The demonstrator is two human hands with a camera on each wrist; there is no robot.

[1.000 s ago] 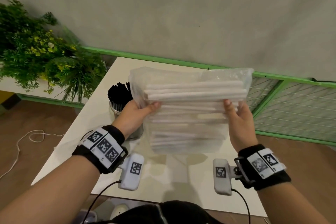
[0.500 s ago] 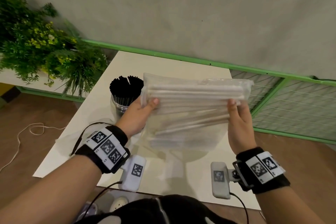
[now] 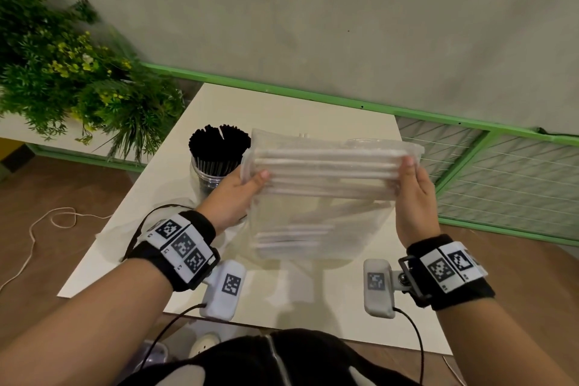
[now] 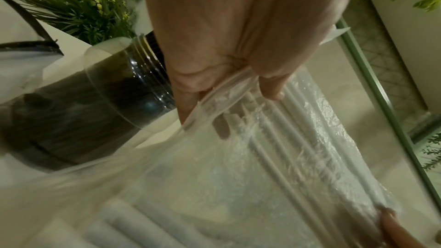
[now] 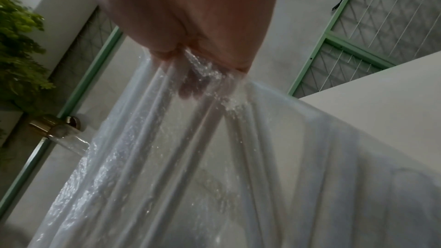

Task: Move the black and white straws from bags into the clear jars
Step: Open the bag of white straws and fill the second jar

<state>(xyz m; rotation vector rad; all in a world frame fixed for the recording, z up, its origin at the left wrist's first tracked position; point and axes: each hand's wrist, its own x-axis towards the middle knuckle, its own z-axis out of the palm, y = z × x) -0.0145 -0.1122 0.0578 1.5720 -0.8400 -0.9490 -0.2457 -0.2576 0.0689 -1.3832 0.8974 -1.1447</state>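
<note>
A clear plastic bag [image 3: 322, 194] of white straws [image 3: 326, 163] hangs above the white table [image 3: 291, 110], held up by both hands. My left hand [image 3: 241, 185] pinches its left edge, thumb on the near side. My right hand [image 3: 410, 185] pinches the right edge the same way. The straws lie crosswise inside, most near the top and some sagging at the bottom. In the left wrist view my fingers [image 4: 222, 127] show through the plastic bag [image 4: 238, 176]. A clear jar [image 3: 208, 175] full of black straws [image 3: 219, 147] stands just left of the bag, behind my left hand.
A leafy green plant [image 3: 69, 78] stands left of the table. A green metal frame with wire mesh [image 3: 507, 172] runs along the wall and to the right. A white cord [image 3: 40, 229] lies on the brown floor. A jar with a gold-coloured rim [image 5: 59, 129] shows in the right wrist view.
The bag has come down and nearer the table. The straws inside have shifted and some have slid toward the bottom. Both hands keep their hold on the bag's edges.
</note>
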